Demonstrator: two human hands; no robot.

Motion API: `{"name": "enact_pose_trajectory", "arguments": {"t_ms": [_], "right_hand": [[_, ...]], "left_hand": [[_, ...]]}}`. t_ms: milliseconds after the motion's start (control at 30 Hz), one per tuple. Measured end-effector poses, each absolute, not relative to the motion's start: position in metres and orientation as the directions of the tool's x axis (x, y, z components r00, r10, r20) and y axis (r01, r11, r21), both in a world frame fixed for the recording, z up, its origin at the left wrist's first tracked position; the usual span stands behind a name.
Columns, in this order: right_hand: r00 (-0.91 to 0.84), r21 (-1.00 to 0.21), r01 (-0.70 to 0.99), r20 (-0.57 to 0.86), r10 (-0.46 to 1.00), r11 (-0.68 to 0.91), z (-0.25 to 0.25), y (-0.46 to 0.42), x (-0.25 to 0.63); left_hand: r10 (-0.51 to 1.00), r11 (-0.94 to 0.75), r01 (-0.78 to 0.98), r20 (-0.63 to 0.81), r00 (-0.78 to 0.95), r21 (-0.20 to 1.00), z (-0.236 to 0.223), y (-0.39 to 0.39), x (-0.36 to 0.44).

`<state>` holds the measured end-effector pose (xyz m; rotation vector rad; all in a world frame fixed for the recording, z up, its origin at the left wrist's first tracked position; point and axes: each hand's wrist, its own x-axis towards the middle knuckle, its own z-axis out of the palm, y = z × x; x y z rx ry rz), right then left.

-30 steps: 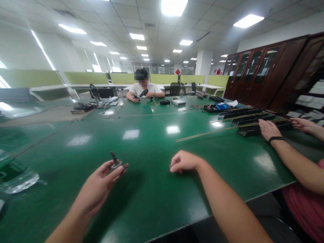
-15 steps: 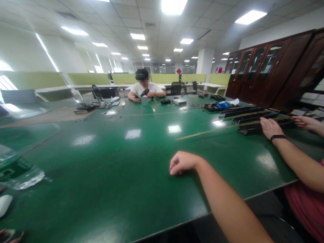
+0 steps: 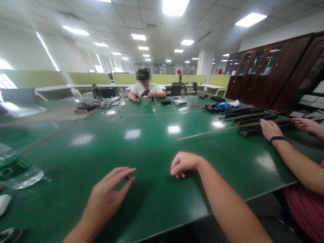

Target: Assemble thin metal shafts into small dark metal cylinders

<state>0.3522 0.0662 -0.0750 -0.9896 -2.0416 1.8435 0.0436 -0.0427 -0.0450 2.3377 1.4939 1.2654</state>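
Note:
My left hand (image 3: 108,192) hovers over the green tabletop (image 3: 146,206) at lower centre, its fingers stretched forward and thumb apart, with nothing between them. To its right, my right hand (image 3: 183,164) is low over the table with its wrist bent and fingertips pinched together. Something small and dark shows at those fingertips, too tiny to name. A gap of bare tabletop separates the two hands. Beyond my right hand lie long thin golden rods (image 3: 202,134), which neither of my hands touches.
A co-worker's hands (image 3: 270,130) rest at black channel-shaped bars (image 3: 249,131) on the right. Across the table another person (image 3: 145,88) holds a power drill (image 3: 145,93). A large water bottle (image 3: 17,170) lies at left, near a white object (image 3: 4,203). A toolbox (image 3: 212,107) is at far right.
My left hand has come in from the lower left corner to the lower centre, its fingers now apart. My right hand stays nearly in place, still pinched.

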Motion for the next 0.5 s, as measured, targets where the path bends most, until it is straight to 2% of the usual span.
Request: {"name": "enact_pose_trajectory", "arguments": {"t_ms": [33, 100, 200, 300, 500], "right_hand": [[-0.747, -0.941, 0.339, -0.276, 0.605, -0.011, -0.074, 0.066, 0.352], [-0.742, -0.933, 0.361, -0.288, 0.606, -0.002, -0.072, 0.066, 0.351], [-0.745, -0.922, 0.386, -0.3, 0.596, 0.018, -0.067, 0.063, 0.35], [-0.755, -0.919, 0.392, -0.296, 0.585, 0.041, -0.065, 0.061, 0.349], [-0.749, -0.913, 0.404, -0.292, 0.595, 0.06, -0.068, 0.061, 0.347]], "left_hand": [[0.791, -0.572, 0.689, 0.521, 0.32, 0.446, -0.05, -0.033, 0.061], [0.757, -0.648, 0.641, 0.435, 0.487, 0.411, -0.057, -0.018, 0.095], [0.712, -0.702, 0.586, 0.367, 0.599, 0.405, -0.062, -0.006, 0.133], [0.703, -0.707, 0.57, 0.323, 0.634, 0.418, -0.063, -0.002, 0.149], [0.781, -0.614, 0.629, 0.251, 0.572, 0.477, -0.062, -0.004, 0.144]]}}
